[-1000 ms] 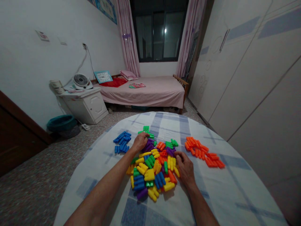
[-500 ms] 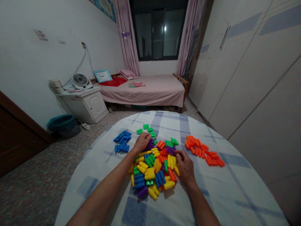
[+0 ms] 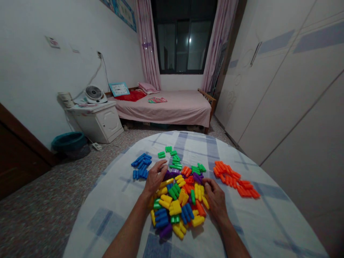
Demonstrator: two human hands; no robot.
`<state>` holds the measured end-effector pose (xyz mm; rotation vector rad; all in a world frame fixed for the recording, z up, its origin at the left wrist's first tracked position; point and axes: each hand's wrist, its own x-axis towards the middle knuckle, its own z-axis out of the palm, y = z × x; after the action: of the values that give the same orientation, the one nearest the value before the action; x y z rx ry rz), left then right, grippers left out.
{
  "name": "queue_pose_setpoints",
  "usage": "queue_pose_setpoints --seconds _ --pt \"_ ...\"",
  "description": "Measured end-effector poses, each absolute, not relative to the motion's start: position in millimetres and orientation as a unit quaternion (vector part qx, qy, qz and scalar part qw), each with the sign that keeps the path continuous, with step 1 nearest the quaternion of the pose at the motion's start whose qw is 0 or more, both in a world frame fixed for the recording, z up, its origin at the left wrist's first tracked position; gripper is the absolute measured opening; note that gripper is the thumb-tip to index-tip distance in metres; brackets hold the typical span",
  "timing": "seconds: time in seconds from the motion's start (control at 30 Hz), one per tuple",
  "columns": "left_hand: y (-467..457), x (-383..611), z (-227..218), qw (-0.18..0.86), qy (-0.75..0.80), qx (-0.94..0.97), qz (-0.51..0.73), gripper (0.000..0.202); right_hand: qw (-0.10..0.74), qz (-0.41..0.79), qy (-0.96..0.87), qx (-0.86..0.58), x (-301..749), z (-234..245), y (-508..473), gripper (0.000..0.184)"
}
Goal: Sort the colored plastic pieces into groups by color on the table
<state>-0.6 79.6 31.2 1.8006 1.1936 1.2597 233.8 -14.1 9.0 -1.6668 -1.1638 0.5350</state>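
A heap of plastic peg-shaped building blocks (image 3: 177, 200) in yellow, green, blue, purple and orange lies in the middle of a round table under a checked cloth (image 3: 268, 218). My left hand (image 3: 155, 177) hovers at the heap's upper left edge with its fingers apart, next to a sorted group of blue blocks (image 3: 141, 166). My right hand (image 3: 216, 200) rests at the heap's right edge, its fingertips against yellow and purple blocks. Orange blocks (image 3: 235, 180) lie sorted to its right, and green blocks (image 3: 172, 157) lie beyond the heap.
The round table fills the lower view, and a speckled floor surrounds it. A white cabinet (image 3: 99, 122) with a fan (image 3: 94, 94) stands left, with a teal basin (image 3: 70, 141) nearby. A pink-covered bed (image 3: 166, 109) lies ahead, and wardrobe doors (image 3: 290, 89) line the right.
My left hand has drawn back toward me from the green blocks, uncovering more of them. My right hand has shifted slightly down the heap's edge. The view has tilted a little.
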Motion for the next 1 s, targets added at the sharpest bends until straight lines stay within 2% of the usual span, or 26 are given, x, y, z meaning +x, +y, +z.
queue_pose_setpoints --seconds 0.13,0.23,0.47,0.7,0.83,1.0 --pt "84.2 -18.4 34.6 0.281 0.477 0.712 0.432 0.035 0.495 0.218 -0.477 -0.693 232.9 10.3 -15.0 0.033" --pt "86.3 -27.2 29.2 0.293 0.481 0.722 0.402 0.033 0.486 0.220 -0.473 -0.701 233.5 11.2 -14.9 0.033" --pt "90.6 -22.3 21.2 0.446 0.424 0.666 0.420 0.040 0.488 0.231 -0.459 -0.706 233.3 12.7 -14.7 0.033" --pt "90.8 -21.8 23.6 0.574 0.363 0.609 0.409 0.041 0.534 0.183 -0.391 -0.727 234.0 23.8 -24.2 0.033" --pt "96.8 -25.5 19.1 0.545 0.411 0.582 0.443 0.047 0.545 0.196 -0.399 -0.711 244.4 40.4 -22.0 0.035" --pt "103.7 -30.1 15.1 0.513 0.439 0.564 0.476 0.049 0.518 0.231 -0.444 -0.693 260.5 55.9 -2.9 0.037"
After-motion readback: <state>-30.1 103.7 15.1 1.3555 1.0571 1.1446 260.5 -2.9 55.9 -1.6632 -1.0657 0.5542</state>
